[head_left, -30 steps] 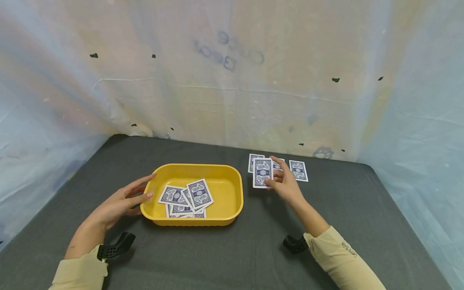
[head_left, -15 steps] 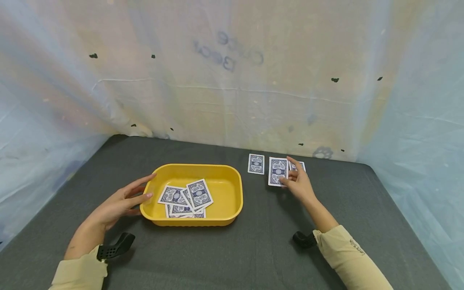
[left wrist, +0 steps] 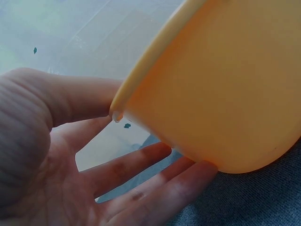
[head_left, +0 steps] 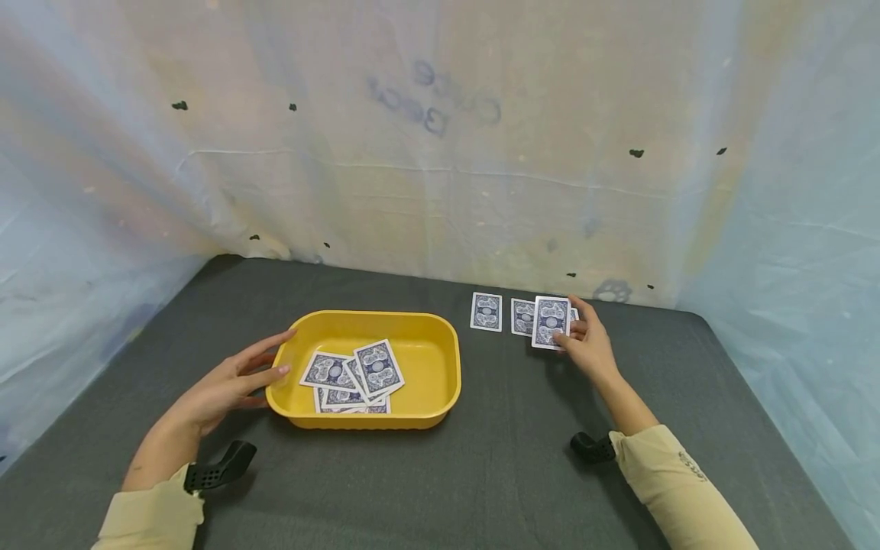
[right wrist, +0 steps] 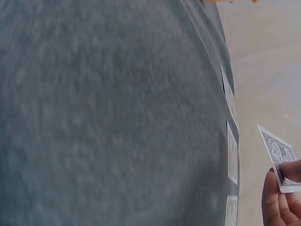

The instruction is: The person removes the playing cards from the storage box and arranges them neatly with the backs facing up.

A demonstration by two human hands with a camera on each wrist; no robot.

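Note:
In the head view, the right hand (head_left: 590, 347) pinches a playing card (head_left: 551, 322) with a blue patterned back by its right side. This card hangs above the table, in front of two other face-down cards, and partly covers both. The right wrist view shows the thumb on the back of the held card (right wrist: 277, 153). At the yellow tray (head_left: 426, 419), the left hand (head_left: 220, 389) holds the left end. Its thumb (left wrist: 89, 96) lies over the rim and other fingertips touch the outer wall. Several overlapping face-down cards (head_left: 380, 367) lie in the tray.
On the dark cloth-covered table (head_left: 467, 481), a row of cards lies near the back edge: a left card (head_left: 486, 312), a middle card (head_left: 522, 315) and a right one, mostly hidden. A pale plastic sheet (head_left: 440, 191) hangs behind and at both sides.
The right hand has carried its card rightward along the row, from before the left card, past the middle one, to the right one. The left hand and tray have not moved.

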